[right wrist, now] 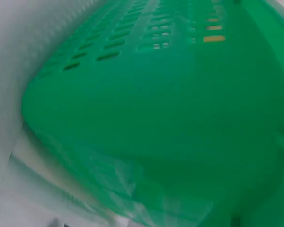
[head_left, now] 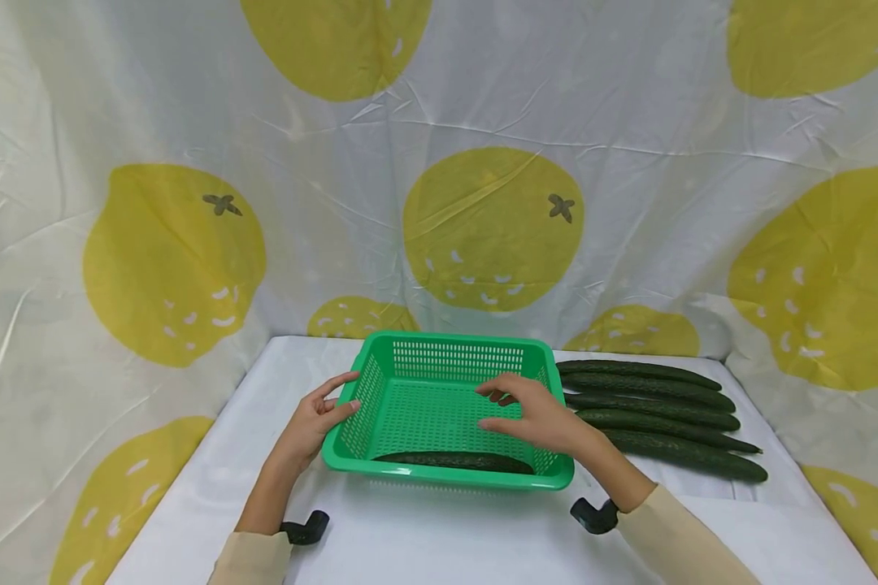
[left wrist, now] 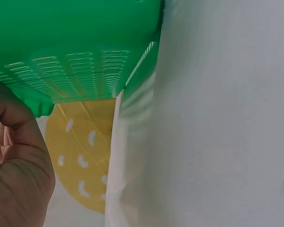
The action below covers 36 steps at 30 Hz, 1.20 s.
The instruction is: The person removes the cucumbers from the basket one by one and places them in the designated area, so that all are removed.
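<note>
A green plastic basket (head_left: 439,402) with slotted walls sits on the white table. Inside, along its front wall, lies one dark green cucumber (head_left: 455,462). My left hand (head_left: 313,418) holds the basket's left rim, thumb and index finger at the edge; the left wrist view shows that hand (left wrist: 19,165) beside the slotted wall (left wrist: 80,71). Over the right part of the basket hovers my right hand (head_left: 530,413), its fingers bent and spread from the thumb, with nothing between them. The right wrist view, blurred, is filled by the basket's outer wall (right wrist: 146,113); no fingers show there.
Several long cucumbers (head_left: 666,414) lie side by side on the table just right of the basket. Behind the table and at both sides hangs a pale cloth (head_left: 336,211) with yellow fruit prints. The white tabletop (head_left: 410,544) extends in front of the basket.
</note>
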Motion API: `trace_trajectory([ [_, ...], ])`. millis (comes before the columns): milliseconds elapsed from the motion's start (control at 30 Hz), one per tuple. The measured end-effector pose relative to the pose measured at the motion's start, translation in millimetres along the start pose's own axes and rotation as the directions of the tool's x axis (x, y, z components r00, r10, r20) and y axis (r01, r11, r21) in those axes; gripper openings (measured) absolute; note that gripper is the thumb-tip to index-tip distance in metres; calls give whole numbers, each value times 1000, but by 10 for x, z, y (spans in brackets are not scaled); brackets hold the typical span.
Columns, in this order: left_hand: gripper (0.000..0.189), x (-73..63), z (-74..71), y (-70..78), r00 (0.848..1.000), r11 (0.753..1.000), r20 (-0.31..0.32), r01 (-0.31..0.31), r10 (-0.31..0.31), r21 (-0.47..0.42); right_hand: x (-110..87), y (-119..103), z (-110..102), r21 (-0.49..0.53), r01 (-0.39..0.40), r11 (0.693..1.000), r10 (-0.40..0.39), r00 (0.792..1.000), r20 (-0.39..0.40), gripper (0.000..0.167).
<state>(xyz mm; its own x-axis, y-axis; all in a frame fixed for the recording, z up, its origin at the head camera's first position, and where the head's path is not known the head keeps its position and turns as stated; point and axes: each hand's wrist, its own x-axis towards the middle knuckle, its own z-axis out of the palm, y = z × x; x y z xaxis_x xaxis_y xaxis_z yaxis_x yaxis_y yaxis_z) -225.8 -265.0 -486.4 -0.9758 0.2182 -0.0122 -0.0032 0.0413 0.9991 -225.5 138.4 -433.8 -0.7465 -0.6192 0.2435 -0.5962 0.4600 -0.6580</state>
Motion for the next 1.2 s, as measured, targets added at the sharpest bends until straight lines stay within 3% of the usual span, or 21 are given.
trace_trajectory([
  [300, 62, 40, 20, 1, 1000, 1000, -6, -6, 6, 15, 161, -51, 232, 10, -18, 1000, 18, 998, 55, 51],
  [433, 62, 51, 30, -1, 1000, 1000, -6, -2, 2, 16, 204, -28, 319, 3, -35, 999, 35, 993, 115, 52],
  [700, 62, 43, 46, 13, 1000, 1000, -16, 10, -10, 17, 216, -4, 444, -54, -17, 998, 30, 964, 266, 54],
  [1000, 63, 21, 20, -8, 999, 1000, -34, 29, -28, 8, 216, -19, 537, -177, 9, 984, 49, 946, 322, 47],
  [1200, 63, 4, 14, -19, 998, 999, -40, 40, -40, 2, 233, -12, 588, -184, -37, 982, 105, 920, 377, 43],
])
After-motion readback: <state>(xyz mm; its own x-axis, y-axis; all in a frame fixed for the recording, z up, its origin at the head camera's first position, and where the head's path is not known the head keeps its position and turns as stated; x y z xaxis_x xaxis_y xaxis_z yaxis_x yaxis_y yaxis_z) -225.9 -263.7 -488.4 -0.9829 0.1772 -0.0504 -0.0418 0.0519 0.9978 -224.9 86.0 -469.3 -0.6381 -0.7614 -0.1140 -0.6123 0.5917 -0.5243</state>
